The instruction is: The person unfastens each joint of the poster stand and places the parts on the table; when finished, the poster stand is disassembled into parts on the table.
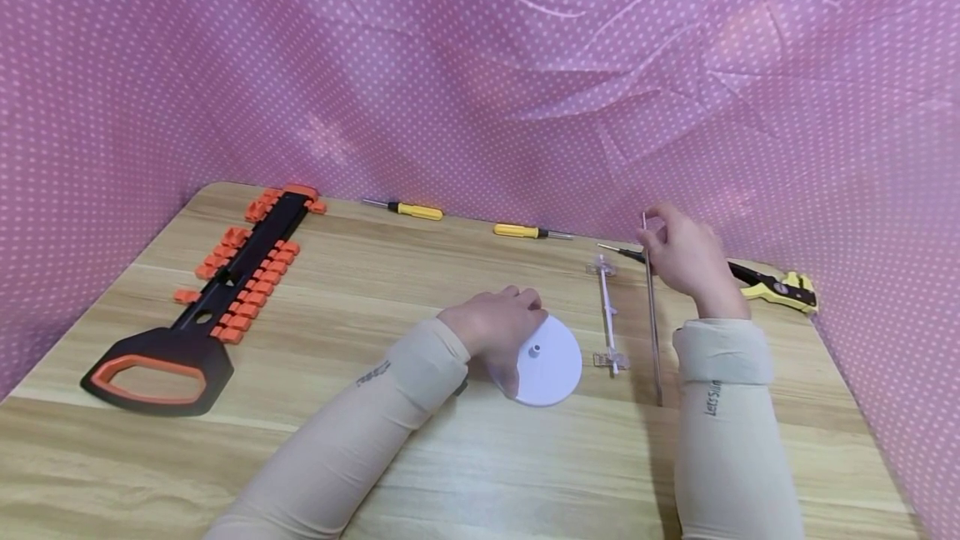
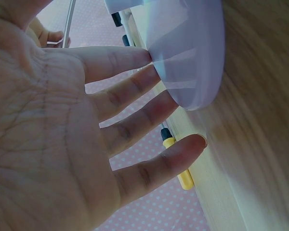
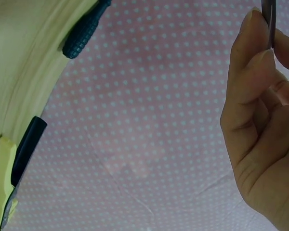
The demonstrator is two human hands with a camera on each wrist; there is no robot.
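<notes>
My left hand (image 1: 495, 323) reaches over the left side of a round white disc (image 1: 555, 365) with a small central peg. In the left wrist view its fairly straight fingers touch the disc's edge (image 2: 202, 57), the little finger apart from it. My right hand (image 1: 686, 252) pinches a thin metal rod (image 1: 654, 332) near its far end, between thumb and fingertips; the near end points toward me. Between the disc and this rod lies a slim white bar (image 1: 607, 307) with a clear plastic clip at each end.
At left lies a black rack (image 1: 213, 302) with orange clips and a looped handle. Two yellow-handled screwdrivers (image 1: 420, 212) lie along the back edge. Beyond the right hand are a black-handled tool (image 1: 633, 255) and yellow-and-black pliers (image 1: 787, 292). Pink dotted cloth (image 1: 480, 90) hangs around the table.
</notes>
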